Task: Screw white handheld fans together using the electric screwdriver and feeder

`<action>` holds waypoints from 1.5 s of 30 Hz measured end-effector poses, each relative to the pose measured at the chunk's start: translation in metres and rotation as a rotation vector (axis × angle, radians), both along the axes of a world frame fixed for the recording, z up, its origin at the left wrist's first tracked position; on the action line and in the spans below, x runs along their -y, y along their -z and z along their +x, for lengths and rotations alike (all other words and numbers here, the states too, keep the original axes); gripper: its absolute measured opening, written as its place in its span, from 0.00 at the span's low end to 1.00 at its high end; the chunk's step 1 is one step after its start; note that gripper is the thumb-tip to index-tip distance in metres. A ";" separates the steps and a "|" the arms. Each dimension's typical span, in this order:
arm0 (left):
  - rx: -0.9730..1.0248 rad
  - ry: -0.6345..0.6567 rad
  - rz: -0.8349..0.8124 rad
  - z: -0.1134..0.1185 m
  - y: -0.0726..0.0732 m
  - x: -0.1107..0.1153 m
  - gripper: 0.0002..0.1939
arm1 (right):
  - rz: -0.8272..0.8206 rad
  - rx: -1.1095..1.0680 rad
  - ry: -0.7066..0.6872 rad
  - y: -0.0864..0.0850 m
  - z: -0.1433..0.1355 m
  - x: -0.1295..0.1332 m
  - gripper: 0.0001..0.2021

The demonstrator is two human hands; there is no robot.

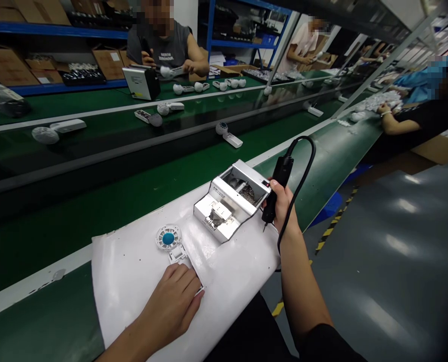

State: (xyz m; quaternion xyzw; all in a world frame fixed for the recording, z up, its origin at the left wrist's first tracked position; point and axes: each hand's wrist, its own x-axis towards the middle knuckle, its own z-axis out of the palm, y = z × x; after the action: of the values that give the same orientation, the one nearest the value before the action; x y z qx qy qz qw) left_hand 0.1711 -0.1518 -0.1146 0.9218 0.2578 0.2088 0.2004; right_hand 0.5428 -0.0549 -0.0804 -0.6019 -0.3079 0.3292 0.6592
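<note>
On the white sheet (133, 281) lies a small white fan (168, 238) with a blue centre, its handle running toward me. My left hand (175, 299) is closed over that handle and hides most of it. My right hand (282, 201) grips a black electric screwdriver (278, 186), tip down, with its cable looping above my wrist. Just left of the screwdriver stands a silver screw feeder (231, 201) with screws inside its open window; the fingers of my right hand are close to its right corner.
Beyond the sheet runs a green conveyor (133, 186) carrying several white fans, one (229, 137) fairly near. People work across the belt and at the right. A metal post (382, 55) slants at the right. Shelves with boxes stand behind.
</note>
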 end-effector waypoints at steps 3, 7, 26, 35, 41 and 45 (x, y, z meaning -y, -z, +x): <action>-0.011 0.002 0.000 0.000 0.001 0.000 0.07 | -0.001 0.002 0.004 -0.001 -0.001 0.000 0.27; -0.014 0.004 0.002 0.000 0.001 0.000 0.07 | -0.002 0.003 0.000 0.000 -0.001 0.000 0.26; -0.003 0.004 0.003 -0.001 -0.001 -0.001 0.07 | 0.006 0.009 0.004 0.001 0.000 0.000 0.26; -0.009 0.009 -0.009 -0.001 0.000 -0.001 0.07 | 0.007 0.007 0.005 0.002 0.000 0.000 0.27; -0.017 0.010 -0.023 -0.001 0.000 -0.001 0.07 | 0.011 0.002 -0.005 0.005 0.002 0.000 0.26; -0.016 0.007 -0.023 -0.001 0.000 -0.001 0.07 | 0.013 0.002 -0.001 0.003 0.001 0.000 0.26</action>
State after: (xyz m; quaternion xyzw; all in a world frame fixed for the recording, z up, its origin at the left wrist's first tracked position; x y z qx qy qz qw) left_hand 0.1696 -0.1509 -0.1149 0.9219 0.2587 0.1978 0.2099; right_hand 0.5436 -0.0553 -0.0832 -0.5979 -0.3110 0.3269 0.6625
